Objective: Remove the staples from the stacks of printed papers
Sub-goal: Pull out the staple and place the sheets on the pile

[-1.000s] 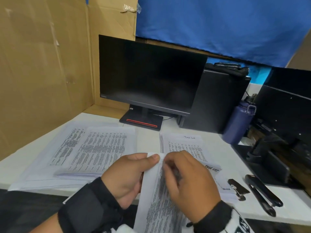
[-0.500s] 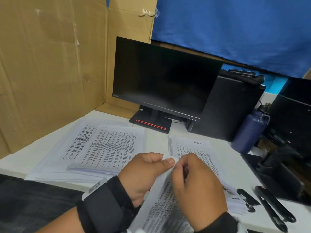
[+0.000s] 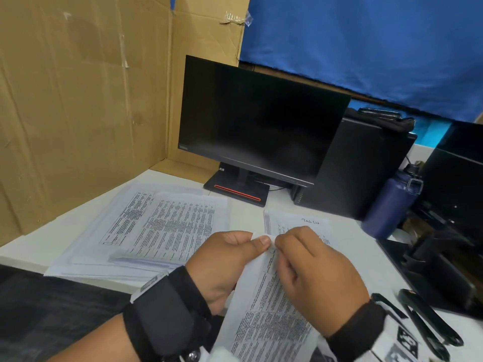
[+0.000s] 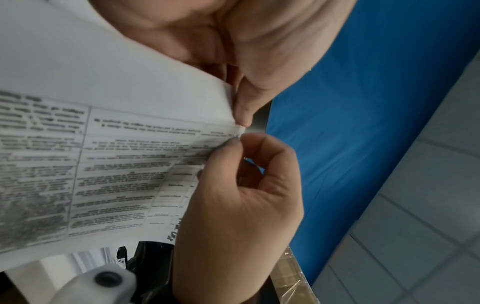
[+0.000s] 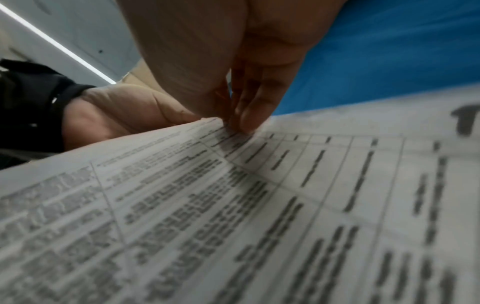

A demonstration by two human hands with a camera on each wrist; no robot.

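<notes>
I hold a stapled stack of printed papers (image 3: pixel 264 314) above the desk's front edge. My left hand (image 3: pixel 258 242) pinches its top corner, thumb on the front and fingers behind. My right hand (image 3: pixel 281 248) has curled fingers that pinch the same corner from the right. In the left wrist view the left thumb (image 4: pixel 245 107) and the right hand (image 4: pixel 233 142) meet at the sheet's corner (image 4: pixel 240 129). The right wrist view shows the right fingertips (image 5: pixel 246 121) pressed on the printed page (image 5: pixel 259 205). I cannot make out the staple.
A spread pile of printed sheets (image 3: pixel 162 226) lies on the white desk (image 3: pixel 31 254) to the left, a smaller pile (image 3: pixel 300 220) behind my hands. Black hand tools (image 3: pixel 428 322) lie at the right. A monitor (image 3: pixel 261 121), a computer case and a blue bottle (image 3: pixel 389 202) stand behind.
Both hands keep hold of the stack's top corner. My right fingers have drawn closer to the left thumb at that corner. My head view has swung to the left.
</notes>
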